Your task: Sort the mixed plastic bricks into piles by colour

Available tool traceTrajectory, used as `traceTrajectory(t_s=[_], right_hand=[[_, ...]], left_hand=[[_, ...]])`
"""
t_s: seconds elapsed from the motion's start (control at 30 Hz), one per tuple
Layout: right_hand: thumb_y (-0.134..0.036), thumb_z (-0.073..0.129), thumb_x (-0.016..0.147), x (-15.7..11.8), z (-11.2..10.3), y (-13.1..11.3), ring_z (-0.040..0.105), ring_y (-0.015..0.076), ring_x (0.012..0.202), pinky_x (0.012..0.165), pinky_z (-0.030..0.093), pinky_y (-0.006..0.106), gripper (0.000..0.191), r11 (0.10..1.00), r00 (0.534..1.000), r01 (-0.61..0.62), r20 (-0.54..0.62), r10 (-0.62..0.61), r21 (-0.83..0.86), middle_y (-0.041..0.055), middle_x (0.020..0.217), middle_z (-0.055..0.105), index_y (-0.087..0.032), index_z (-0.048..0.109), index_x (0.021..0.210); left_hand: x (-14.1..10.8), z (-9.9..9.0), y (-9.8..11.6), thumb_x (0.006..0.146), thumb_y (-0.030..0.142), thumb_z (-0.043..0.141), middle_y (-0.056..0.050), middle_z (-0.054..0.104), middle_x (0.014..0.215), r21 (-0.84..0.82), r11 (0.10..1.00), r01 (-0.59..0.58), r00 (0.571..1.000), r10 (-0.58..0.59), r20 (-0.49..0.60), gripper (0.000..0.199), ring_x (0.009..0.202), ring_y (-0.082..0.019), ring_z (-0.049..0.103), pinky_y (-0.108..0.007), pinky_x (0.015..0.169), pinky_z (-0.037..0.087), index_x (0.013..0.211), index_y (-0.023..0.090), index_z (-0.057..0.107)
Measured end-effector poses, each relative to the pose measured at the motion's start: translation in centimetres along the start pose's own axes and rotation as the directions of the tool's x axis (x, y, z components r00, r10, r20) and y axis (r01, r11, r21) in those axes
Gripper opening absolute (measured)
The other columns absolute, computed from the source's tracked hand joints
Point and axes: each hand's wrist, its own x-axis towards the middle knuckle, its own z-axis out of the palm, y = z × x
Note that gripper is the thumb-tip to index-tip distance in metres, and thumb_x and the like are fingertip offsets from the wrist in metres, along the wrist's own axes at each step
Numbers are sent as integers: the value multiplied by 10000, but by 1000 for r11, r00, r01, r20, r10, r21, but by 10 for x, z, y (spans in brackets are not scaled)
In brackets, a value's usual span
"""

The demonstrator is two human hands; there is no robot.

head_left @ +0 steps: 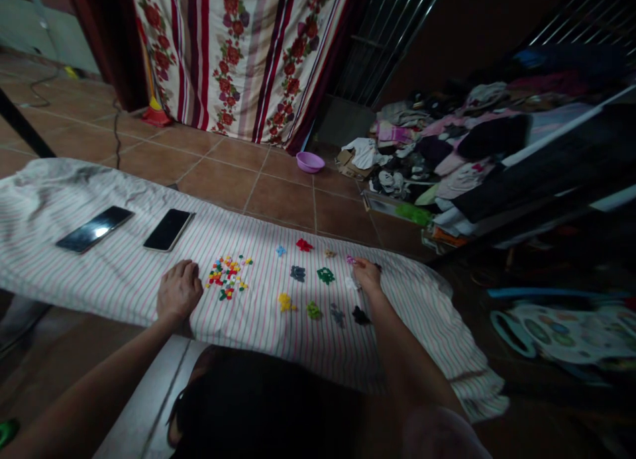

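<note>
Purple pieces [350,259] at curled right hand [368,274]

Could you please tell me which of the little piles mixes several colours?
The widest pile, beside the left hand: it mixes red, yellow and green pieces, while the others each look one colour.

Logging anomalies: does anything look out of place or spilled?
The heap of crumpled, multicoloured clothes in the right background looks untidy, tangled and unfolded. The small, multicoloured pieces on the striped white cloth lie in groups; none clearly spilled.
</note>
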Motion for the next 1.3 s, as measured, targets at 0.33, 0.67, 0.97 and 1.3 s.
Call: traceTrajectory(t_s=[0.33, 0.67, 0.97, 1.3], right_hand=[[-180, 478, 739, -39, 10, -62, 661, 196, 964, 920, 475, 304, 326, 990, 986, 116, 109, -124, 78, 95, 1010, 729, -156, 721, 954], [-183, 492, 774, -105, 43, -125, 647, 174, 934, 914, 485, 307, 284, 915, 899, 334, 217, -382, 225, 69, 982, 715, -189, 726, 934], [-136, 528, 791, -175, 87, -173, 615, 135, 767, 761, 510, 271, 255, 810, 744, 465, 339, -576, 357, 31, 894, 655, -205, 716, 949], [-110, 544, 819, -233, 107, -192, 592, 182, 897, 825, 480, 294, 271, 854, 767, 477, 375, -521, 209, 52, 968, 621, -237, 677, 1018]], left_hand=[[-1, -3, 3, 837, 203, 429, -131, 610, 1223, -33, 999, 22, 1000, -23, -8, 330, 1120, -276, 543, -415, 944, 405, 1113, 156, 604], [-1, -1, 1, 817, 186, 439, -146, 600, 1231, -99, 995, 26, 1000, -27, -8, 342, 1144, -273, 529, -420, 982, 382, 1111, 149, 608], [-1, 0, -1, 828, 204, 432, -146, 601, 1236, -107, 994, 28, 1000, -29, -5, 336, 1154, -276, 534, -419, 983, 385, 1108, 143, 606], [-2, -2, 0, 833, 212, 431, -132, 601, 1240, -65, 997, 31, 1000, -31, -3, 336, 1124, -280, 537, -417, 943, 390, 1117, 159, 602]])
